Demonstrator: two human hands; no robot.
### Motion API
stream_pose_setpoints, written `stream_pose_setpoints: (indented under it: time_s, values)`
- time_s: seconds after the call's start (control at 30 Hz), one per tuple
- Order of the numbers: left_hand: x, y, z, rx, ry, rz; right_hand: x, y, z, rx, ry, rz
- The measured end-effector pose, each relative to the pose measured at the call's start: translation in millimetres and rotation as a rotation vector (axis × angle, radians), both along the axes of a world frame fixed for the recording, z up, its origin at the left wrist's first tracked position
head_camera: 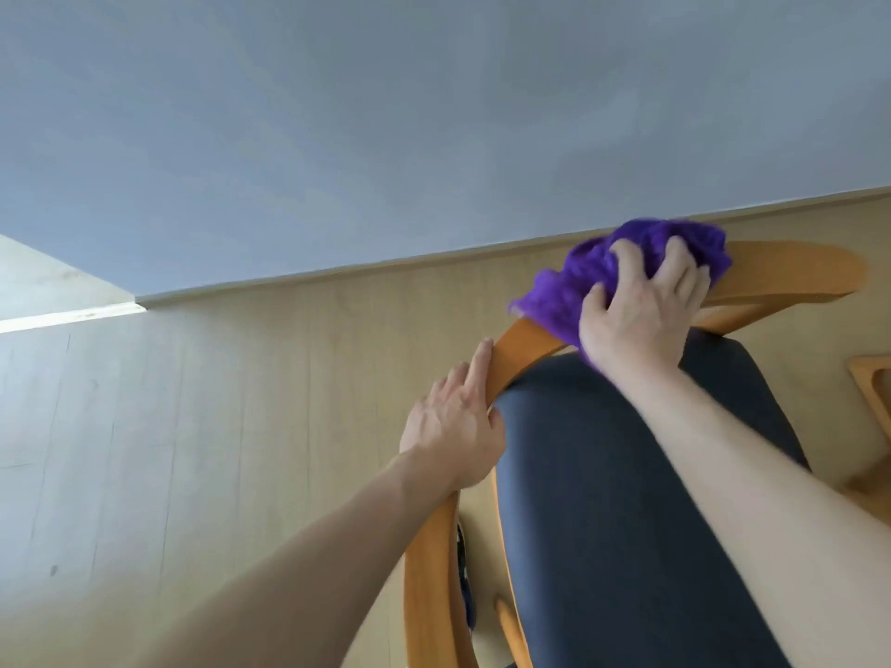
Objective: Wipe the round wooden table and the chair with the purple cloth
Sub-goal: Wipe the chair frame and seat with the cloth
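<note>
A chair with a curved orange-brown wooden back rail (790,272) and a dark blue-grey padded seat (602,499) fills the lower right. The purple cloth (602,277) lies bunched on the top of the rail. My right hand (641,311) presses down on the cloth and grips it against the wood. My left hand (458,426) holds the left part of the same rail, fingers laid along it and thumb tucked toward the seat. The round wooden table is out of view.
Light wood-look floor (241,426) stretches to the left of the chair. A pale blue-grey wall (385,137) with a thin skirting strip runs behind it. Part of another wooden frame (872,397) shows at the right edge.
</note>
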State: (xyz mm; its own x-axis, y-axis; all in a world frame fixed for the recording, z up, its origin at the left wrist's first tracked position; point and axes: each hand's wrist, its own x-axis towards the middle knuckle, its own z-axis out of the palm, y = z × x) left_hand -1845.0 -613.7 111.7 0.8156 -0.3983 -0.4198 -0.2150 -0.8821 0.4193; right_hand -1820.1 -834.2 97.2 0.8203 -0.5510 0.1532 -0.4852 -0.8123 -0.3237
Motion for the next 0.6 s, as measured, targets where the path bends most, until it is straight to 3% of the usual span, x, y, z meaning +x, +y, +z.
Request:
stream_pose_setpoints:
  time_s: [0.17, 0.33, 0.47, 0.6]
  values:
    - [-4, -2, 8, -0.033, 0.047, 0.018, -24, 87, -3, -0.006, -0.024, 0.253]
    - [0, -3, 11, -0.015, 0.039, 0.034, -13, 66, -6, -0.057, -0.046, 0.363]
    - [-2, -2, 9, -0.004, 0.018, 0.016, -9, 20, -10, -0.026, -0.177, 0.121]
    - [-3, -1, 5, -0.013, -0.003, 0.017, -2, 2, -11, -0.019, -0.171, -0.065]
